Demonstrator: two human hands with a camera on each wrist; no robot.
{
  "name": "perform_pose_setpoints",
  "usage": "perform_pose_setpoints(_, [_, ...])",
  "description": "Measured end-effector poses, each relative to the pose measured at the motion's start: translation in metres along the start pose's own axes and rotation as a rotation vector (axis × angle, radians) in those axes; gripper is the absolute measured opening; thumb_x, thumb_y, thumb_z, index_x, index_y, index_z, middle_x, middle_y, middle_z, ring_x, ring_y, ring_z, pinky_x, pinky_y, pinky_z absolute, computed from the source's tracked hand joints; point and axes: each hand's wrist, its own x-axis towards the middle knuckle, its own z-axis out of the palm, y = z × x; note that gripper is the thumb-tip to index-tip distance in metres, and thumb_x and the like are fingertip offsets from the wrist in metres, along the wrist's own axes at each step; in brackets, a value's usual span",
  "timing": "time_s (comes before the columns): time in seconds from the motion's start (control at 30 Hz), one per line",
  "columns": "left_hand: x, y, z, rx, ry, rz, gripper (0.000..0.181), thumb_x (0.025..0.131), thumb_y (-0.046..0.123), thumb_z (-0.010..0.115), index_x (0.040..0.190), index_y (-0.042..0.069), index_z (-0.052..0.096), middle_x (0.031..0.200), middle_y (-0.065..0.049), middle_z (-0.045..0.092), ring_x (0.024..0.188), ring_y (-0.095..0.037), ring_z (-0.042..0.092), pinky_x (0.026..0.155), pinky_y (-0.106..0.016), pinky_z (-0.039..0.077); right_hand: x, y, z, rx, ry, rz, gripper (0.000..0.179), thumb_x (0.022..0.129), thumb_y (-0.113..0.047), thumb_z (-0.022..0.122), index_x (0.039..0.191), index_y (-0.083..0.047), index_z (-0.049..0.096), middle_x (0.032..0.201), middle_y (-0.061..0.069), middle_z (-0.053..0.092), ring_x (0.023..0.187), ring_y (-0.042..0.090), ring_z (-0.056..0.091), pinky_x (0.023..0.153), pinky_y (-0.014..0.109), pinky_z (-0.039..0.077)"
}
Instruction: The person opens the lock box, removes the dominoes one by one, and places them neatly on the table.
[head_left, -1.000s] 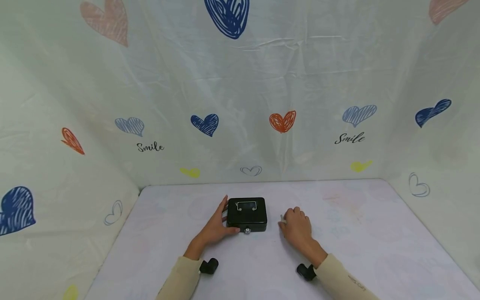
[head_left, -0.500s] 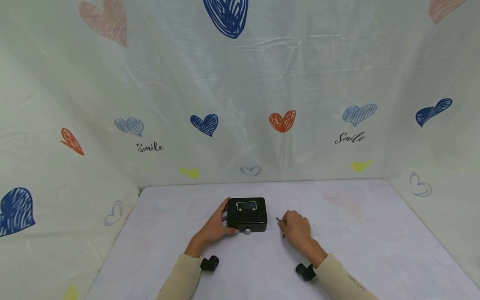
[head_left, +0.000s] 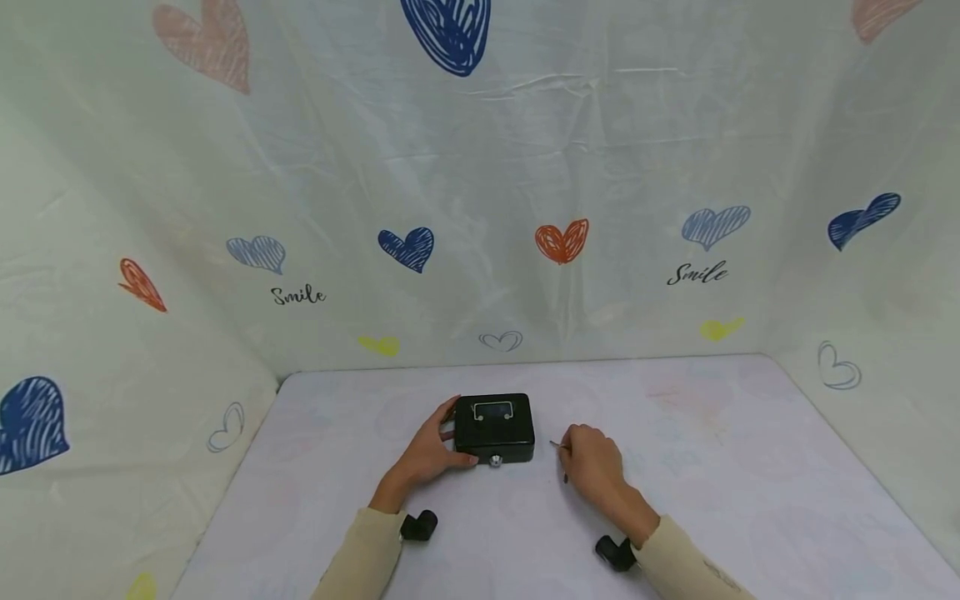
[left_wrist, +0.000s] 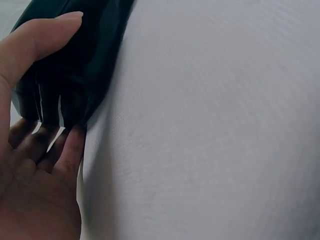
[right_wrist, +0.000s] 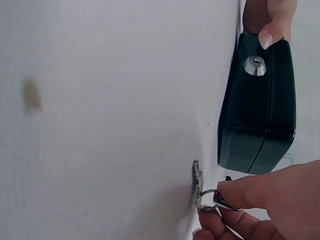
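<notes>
Black box [head_left: 495,437]: lid down, flat on table [head_left: 712,483], around 6 o'clock in the head view.
Lock [right_wrist: 255,66]: silver, on the box's front face at 6 o'clock, keyhole bare.
Handle [head_left: 492,404]: thin metal loop on the lid, toward 12 o'clock.
Left hand [head_left: 424,457]: at 8 o'clock of the box, gripping its end; thumb on the front corner, fingers spread along the side.
Right hand [head_left: 594,465]: near 4 o'clock of the box, apart from it; thumb and fingertips closed in a pinch on the key ring [right_wrist: 207,191].
Silver key [right_wrist: 197,182]: hangs off the ring, outside the fingers. Second metal piece [right_wrist: 223,202] sits at the pinch, partly hidden.
Sleeves [head_left: 363,554]: beige, both arms, coming in from 7 and 5 o'clock. Small black device [head_left: 615,553] at each wrist.
Backdrop [head_left: 465,167]: pale sheet at 12 o'clock behind the table; printed hearts [head_left: 407,249], "Smile" lettering [head_left: 697,272].
</notes>
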Motion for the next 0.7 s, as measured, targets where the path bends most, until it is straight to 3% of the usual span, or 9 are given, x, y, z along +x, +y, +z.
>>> perform_pose_setpoints(0.7, [0.001,-0.002,0.003,-0.027,0.031,-0.021,0.107,0.076,0.007,0.094,0.164,0.003,0.033,0.165,-0.025,0.038,0.14,-0.049,0.052,0.118,-0.057,0.046,-0.025,-0.04,-0.004,0.07,0.109,-0.109,0.02,0.082,-0.002,0.083,0.071,-0.013,0.07,0.067,-0.006,0.063,0.06,0.006,0.052,0.049,0.023,0.043])
